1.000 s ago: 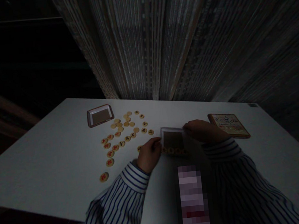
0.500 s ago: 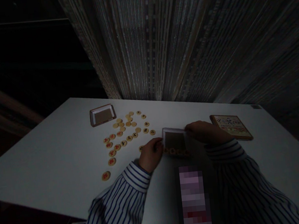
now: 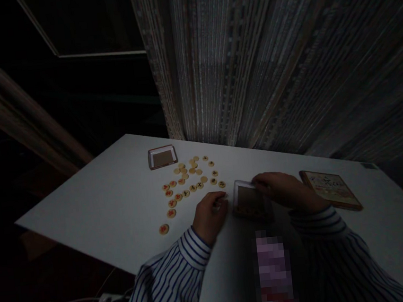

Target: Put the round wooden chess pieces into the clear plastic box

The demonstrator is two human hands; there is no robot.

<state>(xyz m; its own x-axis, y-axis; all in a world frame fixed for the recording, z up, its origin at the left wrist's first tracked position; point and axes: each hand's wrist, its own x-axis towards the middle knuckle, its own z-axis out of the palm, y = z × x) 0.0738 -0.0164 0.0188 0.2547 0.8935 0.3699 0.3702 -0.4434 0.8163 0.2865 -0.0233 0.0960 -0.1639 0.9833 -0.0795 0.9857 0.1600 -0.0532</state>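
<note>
A shallow open box (image 3: 251, 194) lies on the white table before me, with several round pieces along its near side, dim in the shadow. My right hand (image 3: 287, 191) grips the box's far right rim with thumb and fingers. Just left of the box, my left hand (image 3: 210, 218) hovers low over the table, its fingers bent, thumb and forefinger apart. No piece shows between them, though the palm side is hidden. Beyond it lie several wooden Chinese chess pieces (image 3: 193, 188), some with red characters, some with black, some blank side up.
Another shallow open box or lid (image 3: 163, 158) rests at the table's far left. A flat box with a printed cover (image 3: 331, 189) lies to the right. Behind the table (image 3: 95, 199) hangs a string curtain (image 3: 215, 73). White cables and a socket (image 3: 111, 300) are below the near edge.
My left hand has drawn away from the box's left rim and covers the piece that lay beside it. My right hand stays at the box. The view has turned slightly left.
</note>
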